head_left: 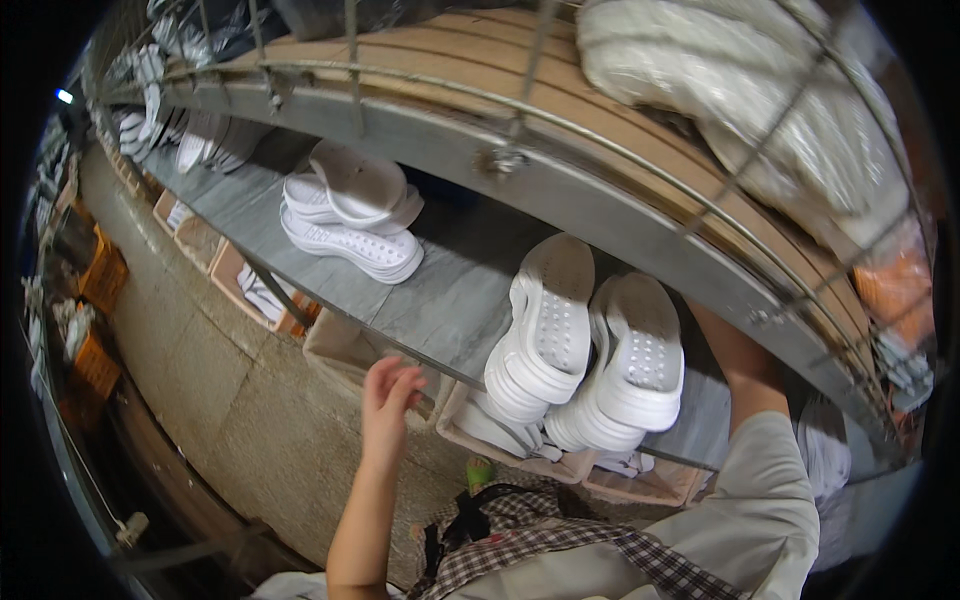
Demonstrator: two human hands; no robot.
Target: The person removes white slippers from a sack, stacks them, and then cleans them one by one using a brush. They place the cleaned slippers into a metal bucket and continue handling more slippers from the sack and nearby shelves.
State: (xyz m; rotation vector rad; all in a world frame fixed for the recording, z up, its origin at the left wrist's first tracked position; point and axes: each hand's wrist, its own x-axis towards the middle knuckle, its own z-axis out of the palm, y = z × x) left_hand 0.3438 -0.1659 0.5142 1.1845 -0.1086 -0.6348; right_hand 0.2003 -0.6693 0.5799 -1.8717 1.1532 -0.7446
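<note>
Left grip (390, 392) half-curled, white soles (545, 320) front-to-back on shelf (455, 310), dotted ends (650, 368) nearer

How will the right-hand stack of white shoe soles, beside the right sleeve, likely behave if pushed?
The right-hand stack of white shoe soles may shift or topple, since its layers sit offset. Each sole will probably hold its shape with slight give, being thick and moulded-looking. The stack might slide along the grey shelf, whose surface looks fairly smooth.
</note>
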